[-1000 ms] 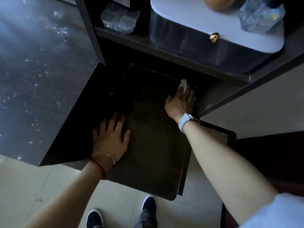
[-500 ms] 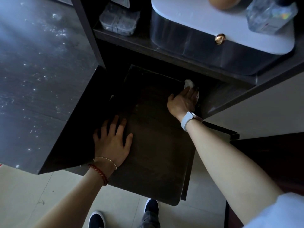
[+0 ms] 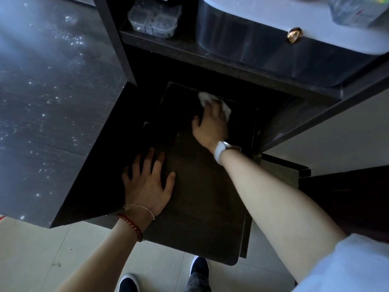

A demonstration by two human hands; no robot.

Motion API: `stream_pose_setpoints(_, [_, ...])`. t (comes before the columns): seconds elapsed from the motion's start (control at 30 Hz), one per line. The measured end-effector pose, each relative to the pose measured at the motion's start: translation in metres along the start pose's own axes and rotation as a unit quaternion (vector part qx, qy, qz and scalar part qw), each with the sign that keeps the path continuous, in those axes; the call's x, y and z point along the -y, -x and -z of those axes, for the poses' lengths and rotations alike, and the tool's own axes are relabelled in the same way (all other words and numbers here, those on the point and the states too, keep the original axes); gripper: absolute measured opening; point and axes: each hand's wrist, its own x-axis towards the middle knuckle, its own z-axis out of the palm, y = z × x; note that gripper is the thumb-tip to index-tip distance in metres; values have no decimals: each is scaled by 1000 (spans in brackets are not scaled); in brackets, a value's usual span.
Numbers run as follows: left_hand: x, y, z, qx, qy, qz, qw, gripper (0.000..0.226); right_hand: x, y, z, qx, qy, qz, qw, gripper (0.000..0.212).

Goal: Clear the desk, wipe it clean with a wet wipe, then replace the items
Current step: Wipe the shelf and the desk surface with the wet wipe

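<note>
Wipe [image 3: 212, 102]: white, crumpled, damp-looking wad, pressed onto the far part of the pull-out board [image 3: 195, 197] under the right hand [image 3: 211, 127]. Right grip: fingers bent over the wipe, pinning it to the wood; white edges stick out past the fingertips on both sides. White watch [image 3: 221, 152] w/ smooth band on that wrist.

Board: dark brown wood grain, flat, rectangular w/ rounded near corners, sits lower than the tabletop [image 3: 46, 102] and juts out over the floor [image 3: 42, 260].

Left hand [image 3: 148, 182]: flat on the board's near-left part, fingers spread and straight, holding nothing. Thin gold chain [image 3: 140, 207] and red bead bracelet [image 3: 131, 226] on the wrist.

Tabletop: dark, matte wood grain, speckled w/ pale dust or crumbs, to the left.

Shelf [image 3: 189, 51] above the board: clear plastic box [image 3: 154, 17] w/ compartments; beside it a rounded dark case [image 3: 273, 49] w/ white lid and a gold round knob [image 3: 294, 34].

Floor: pale tiles; two dark shoes [image 3: 199, 268] w/ white soles below the board.
</note>
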Motion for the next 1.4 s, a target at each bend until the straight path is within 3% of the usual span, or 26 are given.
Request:
stream_pose_setpoints(0.13, [2, -1, 1, 5, 1, -4, 1000, 76, 4, -9, -2, 21, -18, 37, 999, 53])
stream_pose_setpoints(0.23, [2, 0, 1, 2, 1, -10, 1000, 79, -27, -3, 10, -17, -5, -29, 999, 52])
stream_pose_setpoints(0.37, [5, 3, -4, -11, 18, -25, 999, 75, -23, 1, 13, -1, 71, -92, 993, 56])
stream_pose_setpoints(0.57, [10, 5, -9, -55, 25, -44, 997, 59, 29, -19, -12, 6, 81, 24, 996, 56])
stream_pose_setpoints(0.73, [14, 5, -12, -74, 25, -55, 995, 55, 46, -19, -9, 36, 121, 37, 991, 58])
stream_pose_setpoints(0.97, [10, 4, -18, -117, 42, -51, 991, 54, 40, -28, -3, 30, 81, 56, 995, 57])
stream_pose_setpoints(1.07, [12, 4, -19, -123, 44, -55, 990, 53, 48, -37, -7, 70, 72, 80, 992, 59])
stream_pose_setpoints(1.4, [23, 3, -22, -123, 0, -88, 989, 52, 76, -50, -15, 104, 94, 38, 989, 58])
